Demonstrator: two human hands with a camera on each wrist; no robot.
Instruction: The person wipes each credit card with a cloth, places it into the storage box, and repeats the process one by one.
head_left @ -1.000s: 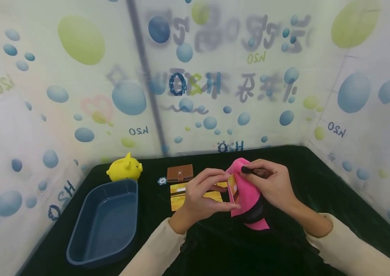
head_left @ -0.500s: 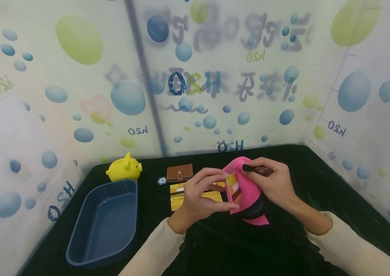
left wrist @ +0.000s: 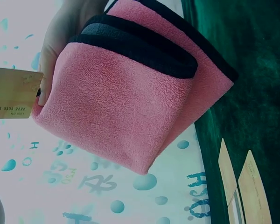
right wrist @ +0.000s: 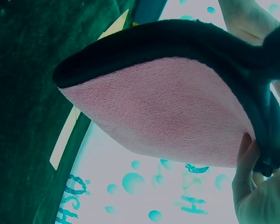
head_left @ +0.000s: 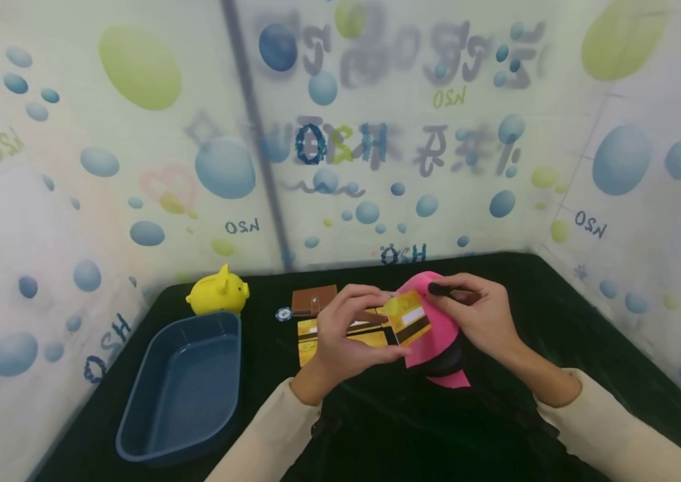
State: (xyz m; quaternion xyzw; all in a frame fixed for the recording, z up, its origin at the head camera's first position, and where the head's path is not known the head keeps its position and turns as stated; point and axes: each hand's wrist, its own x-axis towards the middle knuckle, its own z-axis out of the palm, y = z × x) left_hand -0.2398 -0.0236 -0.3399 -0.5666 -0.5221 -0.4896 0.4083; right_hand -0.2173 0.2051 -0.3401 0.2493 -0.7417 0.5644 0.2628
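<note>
Pinching card (head_left: 411, 321) by its edges in left hand (head_left: 337, 335), beside cloth (head_left: 444, 333) gripped at its dark border by right hand (head_left: 487, 311); best hold card steady and draw cloth evenly across its face.

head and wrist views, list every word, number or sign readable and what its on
"H2O", mirrored in the head view, repeated: printed backdrop.
"2222", ending a number: held card; other print too blurred.
Grey writing behind: reversed, too blurred.
Round chip, flat yellow cards: print too small.
</note>
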